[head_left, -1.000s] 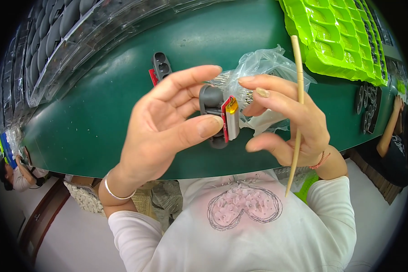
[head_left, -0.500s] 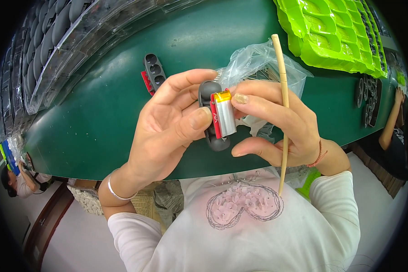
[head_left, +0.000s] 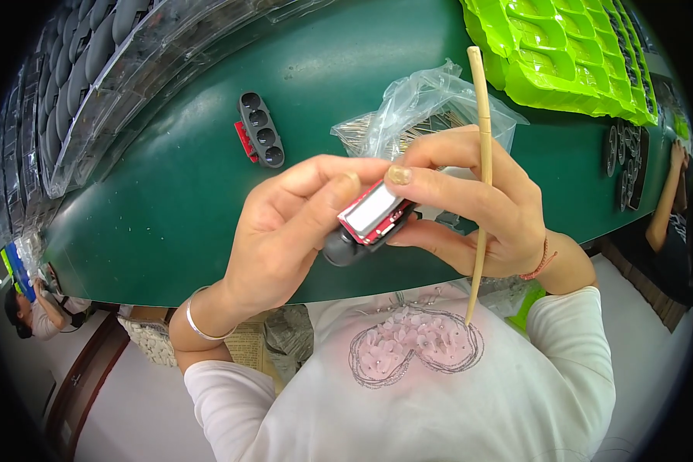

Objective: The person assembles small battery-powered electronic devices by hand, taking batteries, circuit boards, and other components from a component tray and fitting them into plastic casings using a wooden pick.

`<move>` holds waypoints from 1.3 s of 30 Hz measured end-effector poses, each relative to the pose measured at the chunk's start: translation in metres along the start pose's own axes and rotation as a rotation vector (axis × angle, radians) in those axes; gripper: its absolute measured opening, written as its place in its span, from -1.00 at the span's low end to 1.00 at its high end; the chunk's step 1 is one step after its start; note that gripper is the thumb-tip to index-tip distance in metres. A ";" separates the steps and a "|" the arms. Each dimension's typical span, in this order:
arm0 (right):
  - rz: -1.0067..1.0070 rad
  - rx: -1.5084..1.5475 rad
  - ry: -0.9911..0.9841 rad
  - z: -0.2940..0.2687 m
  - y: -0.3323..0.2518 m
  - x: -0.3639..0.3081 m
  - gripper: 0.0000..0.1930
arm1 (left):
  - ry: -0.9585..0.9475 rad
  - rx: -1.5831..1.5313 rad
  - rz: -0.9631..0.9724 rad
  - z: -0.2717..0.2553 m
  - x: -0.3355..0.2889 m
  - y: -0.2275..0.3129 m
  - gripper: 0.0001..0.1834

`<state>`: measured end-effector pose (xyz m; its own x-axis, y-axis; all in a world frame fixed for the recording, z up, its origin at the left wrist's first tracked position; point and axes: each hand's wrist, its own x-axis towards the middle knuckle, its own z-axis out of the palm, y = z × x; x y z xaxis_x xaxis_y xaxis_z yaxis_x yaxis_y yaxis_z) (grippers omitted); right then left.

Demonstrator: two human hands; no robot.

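A dark grey rounded housing (head_left: 345, 248) with a red circuit board (head_left: 347, 222) on it is held in front of my chest. A pale, bright rectangular face (head_left: 371, 206) lies along the board; glare hides its detail, though it looks like the silver battery pack. My left hand (head_left: 277, 231) is closed on the housing's left end, thumb along the board. My right hand (head_left: 477, 208) pinches the other end between thumb and fingers. Tucked in that same hand is a slender bamboo stick (head_left: 481, 146), nearly upright, its thin tip pointing toward my shirt.
Farther left lies a similar housing (head_left: 260, 127) with round dark lenses and a red board. Behind my hands, a clear plastic bag (head_left: 408, 100) holds many thin pins. Bright green trays (head_left: 547, 58) stand far right, clear trays of dark parts (head_left: 92, 77) far left. Other people sit at both sides.
The housing has turned from upright to slanting, bringing a pale face upward and hiding the yellow tape. My left fingers came down, uncovering the second housing and more of the pins.
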<state>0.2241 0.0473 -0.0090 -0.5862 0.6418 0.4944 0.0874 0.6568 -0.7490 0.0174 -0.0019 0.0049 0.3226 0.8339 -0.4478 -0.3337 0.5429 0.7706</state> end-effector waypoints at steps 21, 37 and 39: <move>0.048 0.042 -0.015 -0.010 0.000 -0.003 -0.54 | -0.070 0.113 0.213 -0.003 -0.007 0.001 -0.68; 0.105 0.080 0.024 -0.005 -0.003 0.001 -0.59 | -0.075 0.667 0.498 -0.010 -0.011 0.003 -0.50; 0.103 0.082 0.023 -0.004 -0.003 0.001 -0.59 | -0.060 0.692 0.522 -0.011 -0.011 0.001 -0.50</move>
<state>0.2262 0.0475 -0.0042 -0.5591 0.7139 0.4217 0.0797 0.5526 -0.8297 0.0036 -0.0098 0.0060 0.3312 0.9423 0.0496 0.1555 -0.1064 0.9821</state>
